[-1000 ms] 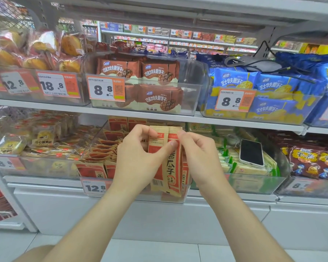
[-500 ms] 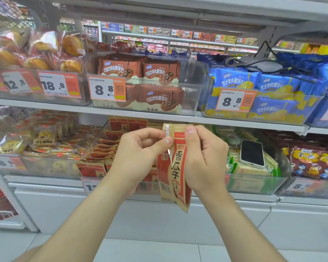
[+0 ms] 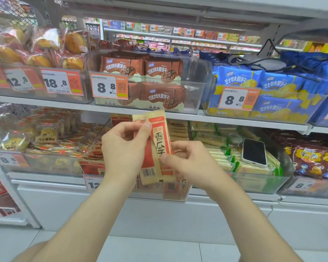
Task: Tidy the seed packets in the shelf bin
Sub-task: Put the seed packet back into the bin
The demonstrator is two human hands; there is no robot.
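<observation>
The left hand (image 3: 125, 148) and right hand (image 3: 189, 163) both grip two long seed packets (image 3: 160, 140), held nearly upright in front of the clear bin (image 3: 97, 144) on the lower shelf, their top edges level with the lip of the shelf above. The front packet is cream with a red panel reading 香瓜子. The one behind it shows a barcode (image 3: 147, 172) near its lower end. The left hand's fingers curl round the pair from the left, thumb pressed on the upper front. The right hand pinches the lower half of the front packet.

More red packets (image 3: 92, 165) of the same kind lie stacked in the bin, whose price tag (image 3: 92, 183) starts with "12" before the left wrist hides it. A phone (image 3: 254, 152) lies face up on the green-edged packs in the next bin. On the upper shelf, brown biscuit packs (image 3: 159, 69) and blue biscuit packs (image 3: 239, 80) are each priced 8.8, and bread further left 18.8 and 12.8.

Half a second ago the packets hung lower and tilted, both hands pinching their tops. They have since risen and straightened, and the right hand has slid down.
</observation>
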